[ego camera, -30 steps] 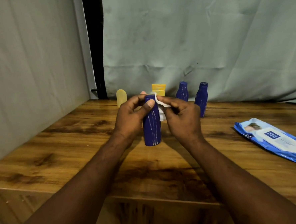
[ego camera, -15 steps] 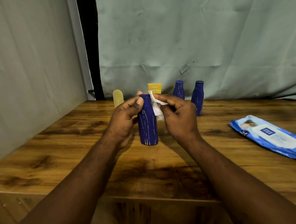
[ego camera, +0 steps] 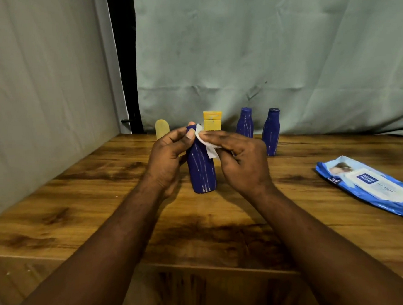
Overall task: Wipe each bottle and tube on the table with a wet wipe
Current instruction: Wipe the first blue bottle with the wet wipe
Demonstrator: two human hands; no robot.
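Blue bottle (ego camera: 201, 171) upright on the wooden table (ego camera: 81, 206), well left of the wet wipe pack (ego camera: 372, 189), being wiped at its neck.
The left hand (ego camera: 168, 159) curls thumb and fingers round the bottle's cap end, while the right hand (ego camera: 241, 164) pinches a folded white wet wipe (ego camera: 207, 147) against the shoulder. I cannot tell if the base quite touches the wood. It looks like small, stiff plastic, probably light and easy to tip, and likely slick once damp, so the broad lower body seems the surest place to hold. Farther back from the pack and to its left stand two more blue bottles (ego camera: 244, 123) (ego camera: 272, 134), a yellow tube (ego camera: 212, 122) and a pale yellow container (ego camera: 162, 130).
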